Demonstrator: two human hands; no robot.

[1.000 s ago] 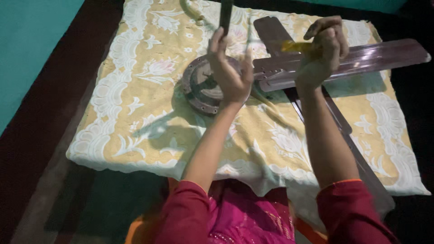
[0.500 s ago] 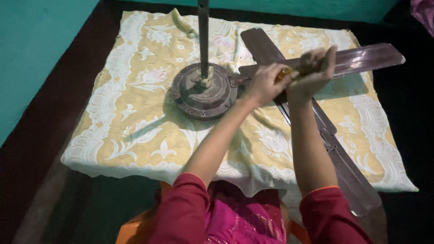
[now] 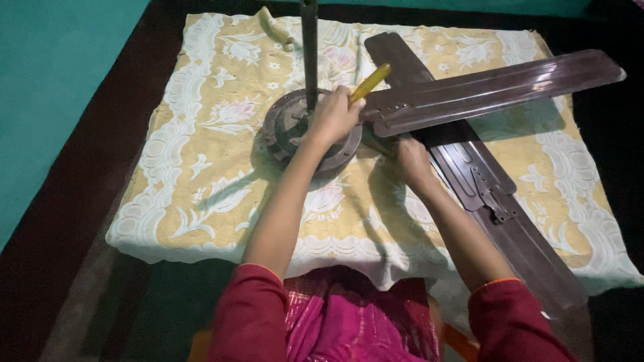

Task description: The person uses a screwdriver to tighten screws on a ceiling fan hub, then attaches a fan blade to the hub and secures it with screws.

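From the head camera, both arms reach away from the body over the near edge of a bench covered by a yellow-and-white patterned cloth [image 3: 201,181]. The left hand [image 3: 333,117] is held over the round motor housing [image 3: 288,131] of a dismantled ceiling fan, wrist bent a little, its fingers closed around a yellow-handled screwdriver [image 3: 369,82]. The handle sticks out of the fist and slants up toward the far right; its long axis runs from the hand toward the mounting end of the upper fan blade [image 3: 496,84]; the tip is hidden under the hand. The right hand [image 3: 410,157] lies lower, just right of the housing and below that blade's bracket end, fingers curled down against the cloth; whether they pinch anything cannot be told. The upper blade stretches rightward, rising slightly to the far right. A second blade [image 3: 469,167] lies beneath it, running from far centre to the near right, past the cloth's edge. A dark rod [image 3: 309,47] stands up from the housing's centre toward the far side.
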